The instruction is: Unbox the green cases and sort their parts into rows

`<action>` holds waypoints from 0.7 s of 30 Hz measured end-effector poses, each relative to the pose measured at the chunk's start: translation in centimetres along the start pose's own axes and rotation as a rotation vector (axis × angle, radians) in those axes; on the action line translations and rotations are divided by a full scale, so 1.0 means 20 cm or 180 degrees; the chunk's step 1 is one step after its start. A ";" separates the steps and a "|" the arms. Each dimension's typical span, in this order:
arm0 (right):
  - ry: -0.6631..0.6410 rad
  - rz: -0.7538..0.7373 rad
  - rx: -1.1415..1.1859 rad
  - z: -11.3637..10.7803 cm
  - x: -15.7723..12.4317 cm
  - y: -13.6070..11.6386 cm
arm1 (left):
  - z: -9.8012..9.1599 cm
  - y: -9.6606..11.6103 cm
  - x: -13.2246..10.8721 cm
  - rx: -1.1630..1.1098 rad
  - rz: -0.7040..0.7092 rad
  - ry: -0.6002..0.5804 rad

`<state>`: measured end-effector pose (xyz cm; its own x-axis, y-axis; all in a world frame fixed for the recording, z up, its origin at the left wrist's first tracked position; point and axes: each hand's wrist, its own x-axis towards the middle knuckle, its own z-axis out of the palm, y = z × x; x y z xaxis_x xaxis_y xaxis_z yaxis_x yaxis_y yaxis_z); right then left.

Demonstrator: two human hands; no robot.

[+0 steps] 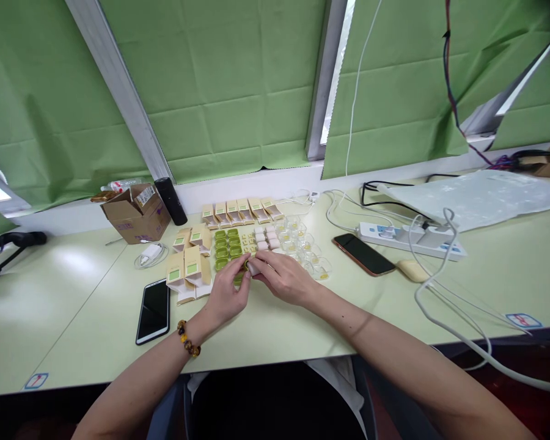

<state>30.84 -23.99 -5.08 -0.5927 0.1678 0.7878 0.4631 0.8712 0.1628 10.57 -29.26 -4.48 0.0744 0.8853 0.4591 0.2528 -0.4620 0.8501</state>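
My left hand (pixel 229 288) and my right hand (pixel 284 276) meet over the front of the laid-out parts, fingertips pinched together. Between them is a small pale pink block (pixel 253 268) with a green-rimmed piece (pixel 246 264) at its left end; fingers hide most of both. Behind my left hand stand rows of small green cups (pixel 221 244). Tiny yellowish pieces (pixel 248 239) lie beside them, then several pale pink blocks (pixel 271 234). Clear plastic cups (pixel 310 248), some with a yellow mark, sit behind my right hand.
Folded cream cartons (pixel 176 269) stand on the left, with another row of cartons (pixel 233 214) behind. A white phone (pixel 153 310) lies left, a dark phone (pixel 364 253) right. Beyond are a power strip (pixel 407 238), loose cables, a cardboard box (pixel 140 217) and a black cylinder (pixel 171 200).
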 end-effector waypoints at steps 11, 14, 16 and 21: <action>-0.0232 -0.0221 -0.0289 -0.01 0.03 0.00 | 0.00 0.01 0.02 0.0290 -0.0036 -0.0084; -0.0263 -0.0181 -0.0361 0.00 0.03 -0.01 | 0.00 0.02 0.02 0.0411 0.0064 -0.0032; -0.0282 -0.0120 -0.0324 0.01 0.03 -0.01 | 0.00 0.03 0.02 0.0630 0.0204 -0.0043; -0.0258 0.0004 -0.0231 0.03 0.02 -0.02 | -0.01 0.02 0.03 0.1302 0.0563 -0.0142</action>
<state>29.98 -23.95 -5.19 -0.6420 0.2083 0.7379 0.5088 0.8357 0.2068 10.60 -29.04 -3.80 0.1901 0.8002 0.5688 0.5924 -0.5555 0.5835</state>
